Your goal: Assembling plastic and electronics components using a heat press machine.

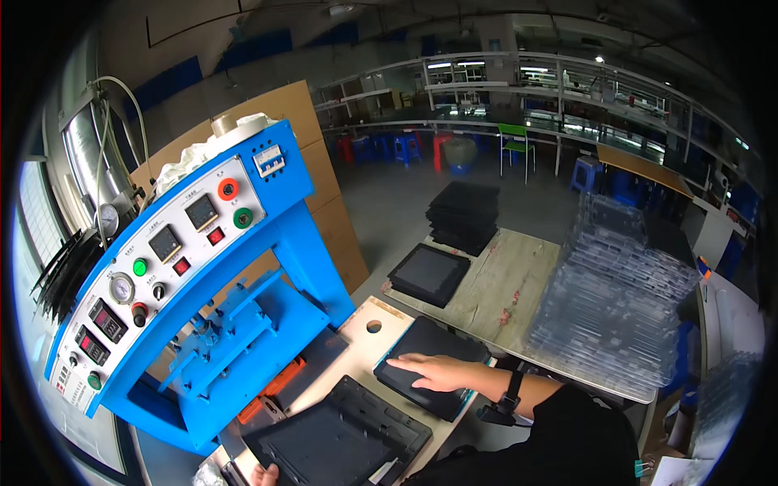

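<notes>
My right hand (pixel 433 373) lies flat, fingers spread, on a black rectangular panel (pixel 421 348) resting on the wooden bench beside the press. A dark wristband sits on that forearm. My left hand (pixel 261 475) shows only as fingertips at the bottom edge, gripping the near edge of a black moulded tray (pixel 336 441) that lies in front of the blue press machine (pixel 203 275). The rest of the left hand is out of view.
The blue press carries gauges, buttons and displays on its slanted panel. Another black tray (pixel 427 274) and a stack of black trays (pixel 463 215) lie on the far table. Stacked clear plastic trays (pixel 616 300) stand at the right. Cardboard (pixel 324 186) leans behind the press.
</notes>
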